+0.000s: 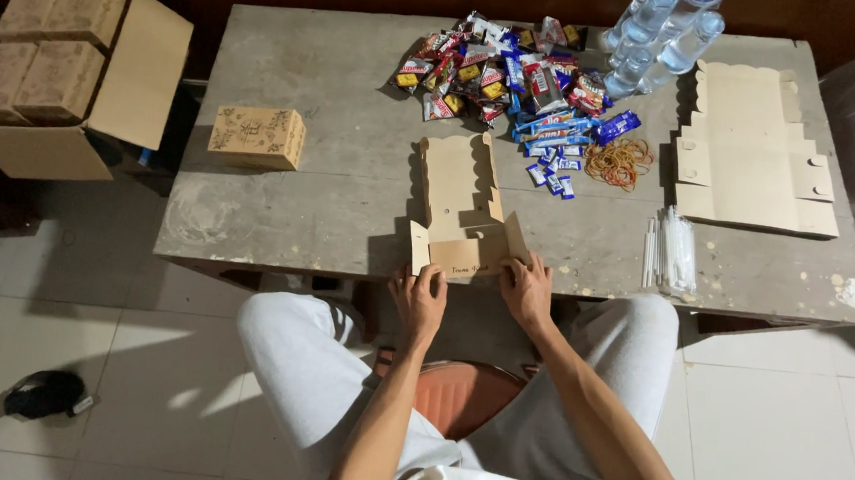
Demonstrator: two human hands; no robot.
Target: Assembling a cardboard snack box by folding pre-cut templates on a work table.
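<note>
A worn grey table (330,193) with pale stains stands against a dark wall, on a floor of pale tiles (89,347). The person sits at its near edge on an orange-brown seat (457,392), knees in light trousers to either side.

At the near middle of the table lies a half-folded cardboard box (462,207), its long flat panel reaching toward the far side and its near end bent up into flaps. The left hand (418,300) grips the near left flap, fingers curled on its edge. The right hand (527,289) rests on the near right flap, fingers bent and pressing the card.

On the far middle is a heap of wrapped snacks (494,74), with small blue packets (560,139) spilling toward the near side and a tangle of rubber bands (619,161) just right of them. Clear water bottles (663,31) lie at the far right. A stack of flat unfolded cartons (755,153) sits on the right, and a bundle of wrapped straws (672,252) near the right front edge. A closed patterned box (256,136) stands on the left of the table.

Left of the table, an open large carton (128,79) holds more closed patterned boxes. A dark object (46,394) lies on the floor at near left.
</note>
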